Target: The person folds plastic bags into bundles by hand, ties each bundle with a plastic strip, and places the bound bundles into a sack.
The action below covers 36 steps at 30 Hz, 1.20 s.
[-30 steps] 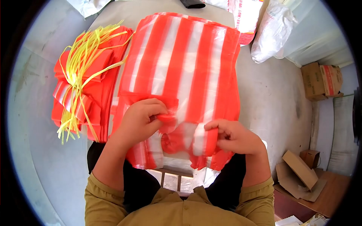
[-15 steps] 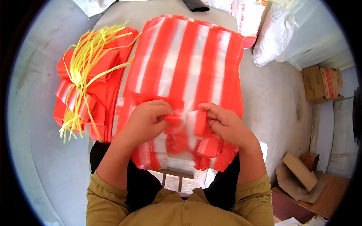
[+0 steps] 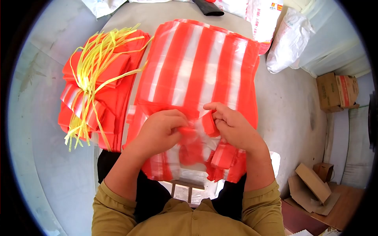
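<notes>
A thick stack of red-and-white striped plastic bags lies in front of me. Over its near end, my left hand has its fingers curled on the thin film of the top plastic bag, which is blurred by motion. My right hand pinches a folded red strip of that same bag, index finger partly extended. Just below the right hand sits another folded red end. Part of what the left fingertips grip is hidden behind the hand.
On the left lies a second pile of folded red bags, with a bundle of yellow ties on top. White sacks and a dark tube-like object are at the back. Cardboard boxes stand on the right.
My hands have come slightly closer together, and the bag film between them has shifted. The whole view has moved a little, so the stacks appear slightly lower and further right.
</notes>
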Tool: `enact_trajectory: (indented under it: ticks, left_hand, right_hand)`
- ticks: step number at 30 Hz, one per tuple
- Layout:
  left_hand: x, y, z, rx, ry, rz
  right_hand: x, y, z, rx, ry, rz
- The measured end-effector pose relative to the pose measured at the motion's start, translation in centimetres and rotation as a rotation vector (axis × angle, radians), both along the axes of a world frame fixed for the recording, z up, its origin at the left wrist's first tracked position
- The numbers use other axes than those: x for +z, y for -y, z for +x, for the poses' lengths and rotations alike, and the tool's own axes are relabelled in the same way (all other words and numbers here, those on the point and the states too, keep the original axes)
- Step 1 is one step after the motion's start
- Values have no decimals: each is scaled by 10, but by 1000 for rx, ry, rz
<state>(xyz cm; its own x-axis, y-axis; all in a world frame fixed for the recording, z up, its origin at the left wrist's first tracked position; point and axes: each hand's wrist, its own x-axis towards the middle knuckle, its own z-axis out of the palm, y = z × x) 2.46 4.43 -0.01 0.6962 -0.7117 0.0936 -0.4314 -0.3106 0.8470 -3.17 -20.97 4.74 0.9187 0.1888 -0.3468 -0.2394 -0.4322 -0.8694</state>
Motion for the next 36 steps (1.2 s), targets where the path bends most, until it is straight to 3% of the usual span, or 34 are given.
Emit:
enact_trajectory:
  ticks: [11,17,20,23,36]
  left_hand:
    - [8,-3,-1,-12,9,20]
    - [3,-3,0,-41,41,-8]
    - [7,-2,-1,-36,67,12]
    - [7,-1,-2,-31,105,15]
    - [-1,0,-17,41,530,70]
  right_hand:
    - [-10,-6,10,-94,-40,120]
    - [-15,-9,12,-225,145,196]
    - [-27,-10,11,-179,464,-206]
    - [-35,-14,10,-53,564,-419]
    - [-33,-29,11,37,606,-386]
